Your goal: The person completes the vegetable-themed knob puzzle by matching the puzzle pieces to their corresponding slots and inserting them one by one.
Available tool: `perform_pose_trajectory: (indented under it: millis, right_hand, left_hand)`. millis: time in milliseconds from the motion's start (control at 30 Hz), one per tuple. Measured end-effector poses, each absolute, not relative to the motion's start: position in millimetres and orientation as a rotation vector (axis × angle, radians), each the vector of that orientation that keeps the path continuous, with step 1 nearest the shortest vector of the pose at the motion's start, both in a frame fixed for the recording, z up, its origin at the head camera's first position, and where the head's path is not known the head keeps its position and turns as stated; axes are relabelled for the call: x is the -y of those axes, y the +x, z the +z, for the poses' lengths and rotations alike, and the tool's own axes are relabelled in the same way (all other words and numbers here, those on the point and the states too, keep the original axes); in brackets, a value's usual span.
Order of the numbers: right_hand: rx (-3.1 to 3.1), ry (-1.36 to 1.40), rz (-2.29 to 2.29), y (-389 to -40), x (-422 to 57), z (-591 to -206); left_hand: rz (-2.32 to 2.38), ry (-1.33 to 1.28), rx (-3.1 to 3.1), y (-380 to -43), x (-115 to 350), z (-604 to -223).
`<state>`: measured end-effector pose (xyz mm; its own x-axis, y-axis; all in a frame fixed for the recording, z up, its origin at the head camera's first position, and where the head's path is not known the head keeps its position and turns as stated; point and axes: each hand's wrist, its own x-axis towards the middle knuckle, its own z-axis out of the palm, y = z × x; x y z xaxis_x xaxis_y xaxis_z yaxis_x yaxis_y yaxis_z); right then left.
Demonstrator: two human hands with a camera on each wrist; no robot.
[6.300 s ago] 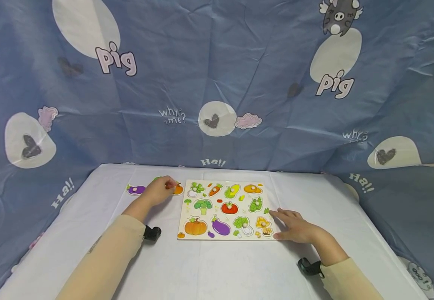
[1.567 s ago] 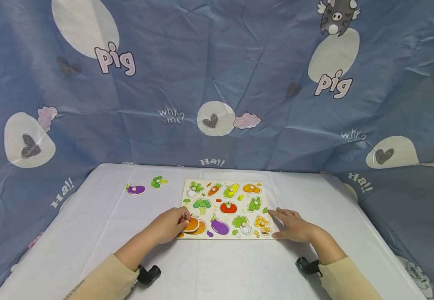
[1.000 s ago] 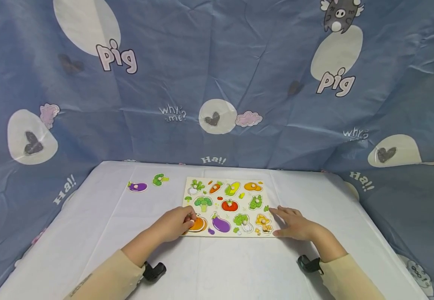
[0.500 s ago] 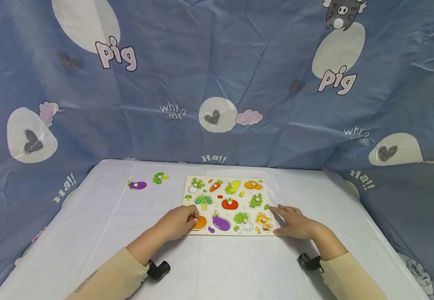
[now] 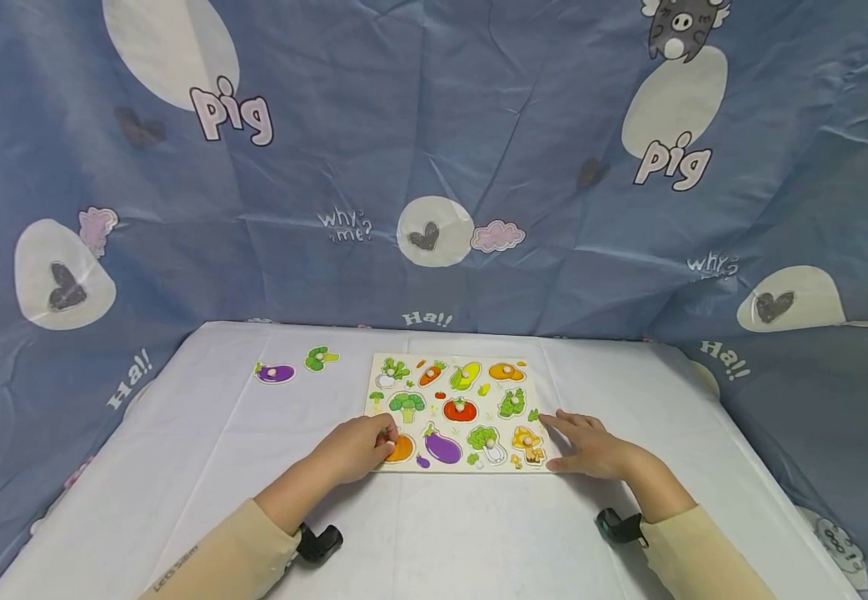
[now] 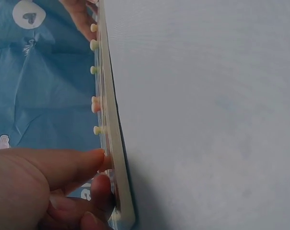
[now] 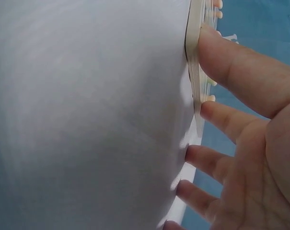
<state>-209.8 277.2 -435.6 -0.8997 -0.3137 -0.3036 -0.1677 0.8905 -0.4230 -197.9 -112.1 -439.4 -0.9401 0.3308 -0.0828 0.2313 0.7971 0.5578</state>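
My left hand (image 5: 355, 448) is over the near left corner of the wooden vegetable puzzle board (image 5: 449, 468), pinching the pumpkin puzzle piece (image 5: 402, 448). The piece lies at the pumpkin picture, partly covered by the fingers; its knob is hidden. In the left wrist view, thumb and fingertips (image 6: 99, 158) meet right at the board's face. My right hand (image 5: 591, 446) rests spread at the board's right edge. Its thumb and index finger touch the board (image 7: 195, 43) in the right wrist view, while the other fingertips reach down to the cloth.
An eggplant piece (image 5: 275, 373) and a broccoli piece (image 5: 321, 358) lie on the white cloth (image 5: 464, 542), left of the board. Knobbed pieces such as the tomato (image 5: 460, 409) and mushroom (image 5: 527, 442) sit in the board. A blue printed curtain (image 5: 434, 125) stands behind.
The left hand took the pumpkin piece from the cloth beyond the board's left side to the pumpkin picture, then shifted it slightly right onto it. The right hand stayed put.
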Motion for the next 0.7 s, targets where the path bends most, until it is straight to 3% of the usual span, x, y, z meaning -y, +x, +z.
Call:
perform_pose_trajectory:
  millis: [700]
  right_hand:
    - [-2.689, -0.346, -0.570, -209.2, -277.3, -438.3]
  left_hand:
    - [0.871, 0.455, -2.781, -198.6, 116.5, -440.5]
